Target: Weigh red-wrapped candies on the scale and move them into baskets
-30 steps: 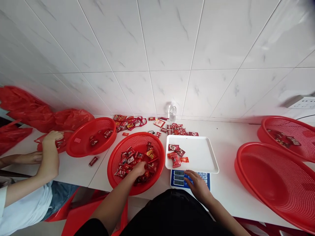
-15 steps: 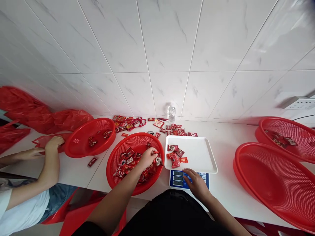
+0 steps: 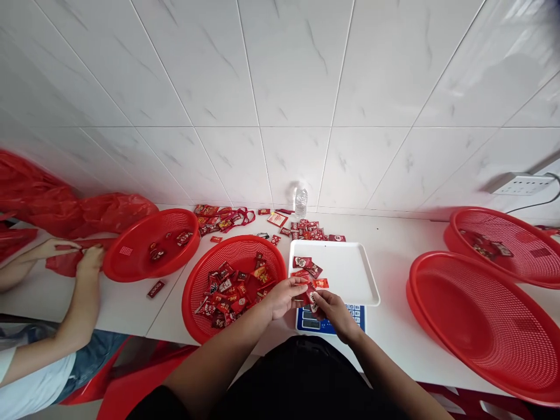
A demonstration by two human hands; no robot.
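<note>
My left hand (image 3: 282,299) and my right hand (image 3: 336,313) meet at the front left corner of a white weighing tray (image 3: 349,271). Both are closed on red snack packets (image 3: 311,296) held between them; fingers hide part of these, so how many there are I cannot tell. Several red packets lie on the tray's left half, just behind my fingers. Under the tray sits a blue digital scale (image 3: 359,315), its display partly covered by my right hand. Left of it stands a red perforated basket (image 3: 187,294) with many small wrapped packets inside.
A water bottle (image 3: 301,201) and loose red packets (image 3: 306,230) lie along the wall. Two red baskets (image 3: 446,309) stand at the right, below a power strip (image 3: 522,184). At the left, a co-worker's hands (image 3: 91,258) handle a red bag beside another basket (image 3: 114,271).
My left hand has moved right, out of the basket, carrying a packet to the tray's front edge. My right hand has closed and come to meet it. The view has shifted slightly.
</note>
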